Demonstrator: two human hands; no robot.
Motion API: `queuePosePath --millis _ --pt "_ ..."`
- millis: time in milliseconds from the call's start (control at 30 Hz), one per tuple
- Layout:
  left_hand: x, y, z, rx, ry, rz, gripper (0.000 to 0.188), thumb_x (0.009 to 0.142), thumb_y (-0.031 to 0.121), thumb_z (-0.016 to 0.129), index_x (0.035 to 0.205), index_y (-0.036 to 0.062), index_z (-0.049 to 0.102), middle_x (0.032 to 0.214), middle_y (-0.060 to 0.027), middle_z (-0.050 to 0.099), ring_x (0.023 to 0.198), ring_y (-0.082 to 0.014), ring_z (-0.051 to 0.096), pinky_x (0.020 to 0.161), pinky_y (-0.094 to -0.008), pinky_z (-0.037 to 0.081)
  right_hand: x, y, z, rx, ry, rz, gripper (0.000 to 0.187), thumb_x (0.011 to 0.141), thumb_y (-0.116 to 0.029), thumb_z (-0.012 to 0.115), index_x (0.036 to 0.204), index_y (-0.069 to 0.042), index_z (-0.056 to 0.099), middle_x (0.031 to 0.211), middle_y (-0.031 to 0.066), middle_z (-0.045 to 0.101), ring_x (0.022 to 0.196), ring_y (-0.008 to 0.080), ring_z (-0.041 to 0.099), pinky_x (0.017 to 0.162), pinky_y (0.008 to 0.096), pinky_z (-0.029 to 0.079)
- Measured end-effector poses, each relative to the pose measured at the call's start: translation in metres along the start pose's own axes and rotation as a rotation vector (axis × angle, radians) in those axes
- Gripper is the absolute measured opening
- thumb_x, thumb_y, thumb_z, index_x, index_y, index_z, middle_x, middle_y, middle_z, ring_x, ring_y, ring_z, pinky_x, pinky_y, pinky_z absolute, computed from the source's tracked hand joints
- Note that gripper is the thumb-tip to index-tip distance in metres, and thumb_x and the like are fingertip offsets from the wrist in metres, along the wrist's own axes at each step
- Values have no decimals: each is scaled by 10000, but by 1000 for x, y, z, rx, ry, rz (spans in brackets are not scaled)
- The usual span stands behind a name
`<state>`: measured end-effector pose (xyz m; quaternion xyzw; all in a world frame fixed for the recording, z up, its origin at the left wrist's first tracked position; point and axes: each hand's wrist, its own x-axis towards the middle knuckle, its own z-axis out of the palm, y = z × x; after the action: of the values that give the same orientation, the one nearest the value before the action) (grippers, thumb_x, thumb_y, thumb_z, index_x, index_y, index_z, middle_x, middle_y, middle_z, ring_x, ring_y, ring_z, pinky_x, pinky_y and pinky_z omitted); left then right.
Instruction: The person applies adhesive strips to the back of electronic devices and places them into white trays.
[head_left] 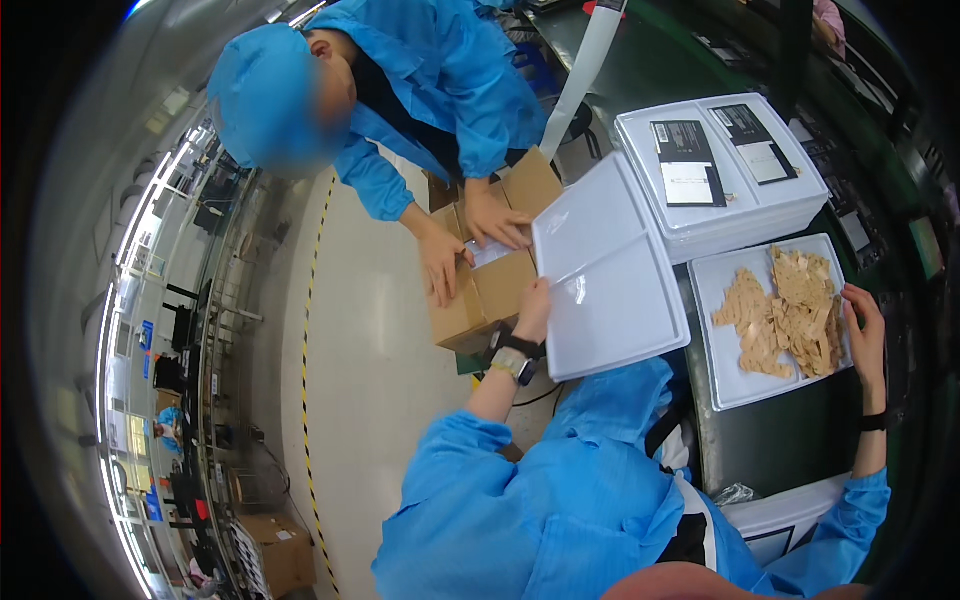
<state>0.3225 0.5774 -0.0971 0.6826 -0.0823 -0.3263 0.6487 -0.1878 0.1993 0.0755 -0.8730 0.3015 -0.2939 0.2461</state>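
My left hand (535,313) grips the edge of an empty white plastic tray (612,275), which is tilted up beside the work table. At the table's edge lies another white tray (718,385) with a pile of torn tan pieces (785,315), like peeled paper or film. My right hand (866,335) has its fingers closed at that tray's right rim. Farther back, a stack of white trays (690,235) carries two flat black-and-white battery-like packs (688,165) on top.
On the left, a co-worker in blue presses both hands (465,240) on a cardboard box (455,315). Dark green table surface (755,450) shows below the tray of scraps. A yellow-black floor stripe (308,400) runs along the aisle beside shelving.
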Motion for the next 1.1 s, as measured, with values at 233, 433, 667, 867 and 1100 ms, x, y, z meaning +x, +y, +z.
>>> queuePosePath --millis 233,433,667,867,1100 --pt "-102 -5 -19 198 186 221 295 1093 242 472 1114 -19 609 984 -41 631 899 -105 546 804 -290 465 12 -90 -5 176 -115 74 249 1035 -145 591 1182 32 686 1202 125 703 1158 220 645 1017 326 471" --pt "-132 -32 12 29 65 90 287 1102 251 464 1083 -5 592 931 -28 605 832 -79 522 755 -271 460 -18 -230 52 144 -533 -100 536 972 -325 675 1351 44 584 1388 247 590 1253 371 592 1063 410 465" --pt "-184 -42 15 -22 -21 -26 254 1092 230 486 1079 -1 590 925 -23 610 844 -83 551 755 -276 481 -61 -311 128 -686 -762 -467 786 896 -553 699 1384 50 575 1521 344 433 1430 532 390 1083 600 417" --pt "-156 -45 -24 342 -150 333 191 1065 185 558 1119 8 605 1013 -64 649 926 -134 565 820 -317 503 -109 -359 213 -829 -1156 -543 597 870 -402 706 1272 36 651 1354 261 546 1282 458 519 945 634 496" --pt "-100 -48 -26 239 -320 146 242 1064 210 548 1137 -8 624 1056 -90 663 960 -162 594 852 -340 515 -97 -407 262 -480 -741 -597 328 884 -273 646 1075 -38 770 1053 183 729 968 388 679 843 661 522"
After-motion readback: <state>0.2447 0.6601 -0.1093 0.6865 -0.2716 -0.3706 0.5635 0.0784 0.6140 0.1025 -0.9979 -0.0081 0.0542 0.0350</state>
